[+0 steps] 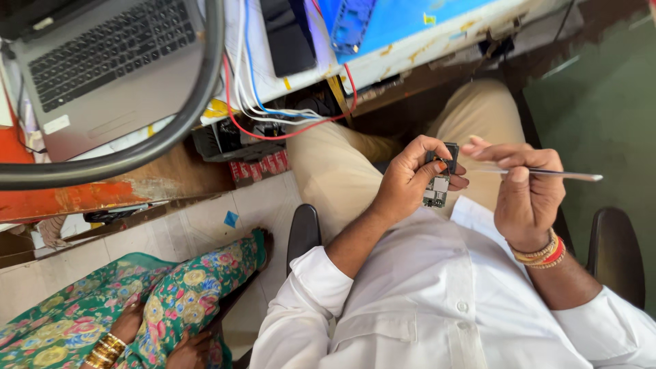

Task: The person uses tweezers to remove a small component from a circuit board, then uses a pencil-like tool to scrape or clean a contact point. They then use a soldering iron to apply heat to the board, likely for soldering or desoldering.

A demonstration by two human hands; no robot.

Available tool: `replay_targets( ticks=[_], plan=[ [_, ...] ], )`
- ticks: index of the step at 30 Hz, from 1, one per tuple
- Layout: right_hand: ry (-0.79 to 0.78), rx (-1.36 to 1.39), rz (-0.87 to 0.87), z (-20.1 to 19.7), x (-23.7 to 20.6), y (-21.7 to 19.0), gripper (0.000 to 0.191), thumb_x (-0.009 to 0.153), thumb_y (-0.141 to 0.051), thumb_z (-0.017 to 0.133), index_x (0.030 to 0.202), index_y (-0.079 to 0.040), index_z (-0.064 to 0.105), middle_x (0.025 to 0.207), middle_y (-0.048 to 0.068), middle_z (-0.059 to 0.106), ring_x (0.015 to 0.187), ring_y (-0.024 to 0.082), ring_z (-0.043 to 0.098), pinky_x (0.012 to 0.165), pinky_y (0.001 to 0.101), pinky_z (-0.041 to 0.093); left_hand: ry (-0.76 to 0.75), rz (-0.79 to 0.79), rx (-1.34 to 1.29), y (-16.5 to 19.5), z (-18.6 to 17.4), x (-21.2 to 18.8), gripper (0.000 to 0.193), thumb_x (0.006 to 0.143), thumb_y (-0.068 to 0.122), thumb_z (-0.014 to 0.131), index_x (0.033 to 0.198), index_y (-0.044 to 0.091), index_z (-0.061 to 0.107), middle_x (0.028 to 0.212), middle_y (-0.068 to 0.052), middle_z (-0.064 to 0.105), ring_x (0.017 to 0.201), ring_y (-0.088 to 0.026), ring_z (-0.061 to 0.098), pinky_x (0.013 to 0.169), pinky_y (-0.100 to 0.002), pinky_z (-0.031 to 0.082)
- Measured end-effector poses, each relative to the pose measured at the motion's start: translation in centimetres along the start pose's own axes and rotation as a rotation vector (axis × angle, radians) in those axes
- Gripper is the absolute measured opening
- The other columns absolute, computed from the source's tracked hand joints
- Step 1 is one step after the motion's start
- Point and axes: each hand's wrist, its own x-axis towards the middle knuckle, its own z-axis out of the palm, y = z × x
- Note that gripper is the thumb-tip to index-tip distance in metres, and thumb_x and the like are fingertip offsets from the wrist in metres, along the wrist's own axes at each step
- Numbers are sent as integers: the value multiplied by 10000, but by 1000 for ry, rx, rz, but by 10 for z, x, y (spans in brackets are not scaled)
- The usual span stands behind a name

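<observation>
1. Circuit board (436, 191), small and green, sits pinched in the left hand (410, 181), thumb over its far end and fingers curled behind it, above the person's lap.
2. The right hand (523, 188) is closed around slim metal tweezers (547, 173), gripped between thumb and forefinger; their handle end pokes out to the right, and the tips point left toward the board, mostly hidden behind the fingers.
3. Whether the tips touch the board cannot be told from this view.
4. Both hands hover over the tan trousers (355, 171), near the white shirt (424, 301), well apart from the workbench (410, 58) at the far side.
5. Judged from the pose, fine work on the board is in hand. To do it well, the left hand should hold the board by its edges and keep it still, ideally braced against the thigh.
6. The right hand would do best to rest a finger against the left for steadiness and apply light pressure, since a slip could scratch components or drop a small part onto the floor.
7. A grey laptop (102, 61) lies on the far left, with a thick black cable (171, 130) curving beside it and red, white and blue wires (273, 116) hanging off the bench edge.
8. At the near left another person's floral garment (157, 301) and bangled hand (119, 335) show, apart from the work.
</observation>
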Motion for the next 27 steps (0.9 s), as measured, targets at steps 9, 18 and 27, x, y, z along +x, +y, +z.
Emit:
replay_targets(
  ticks=[9,18,27],
  plan=[
    [-22,-399,217,57,62,-1,91,1116,13,644,1043,26,590,919,75,664,730,69,656,641,210,569,112,405,376,68,-6,26,176,1075,-111,528,1204,-4,580,1068,-75,647,1044,-108,633,924,-284,545],
    [-197,-632,-20,82,124,6,277,926,51,791,1181,33,685,1143,130,653,776,117,665,659,263,524,99,315,-12,116,-27,46,603,1010,-104,441,1580,56,327,1220,-144,670,1077,-132,673,957,-305,576],
    [-253,-758,-206,108,143,22,204,983,107,776,1142,-17,751,1102,104,685,885,171,726,749,259,585,151,291,61,121,-56,50,544,1056,-93,424,1593,-41,349,1353,-161,642,1231,-124,623,1060,-272,489]
  ],
)
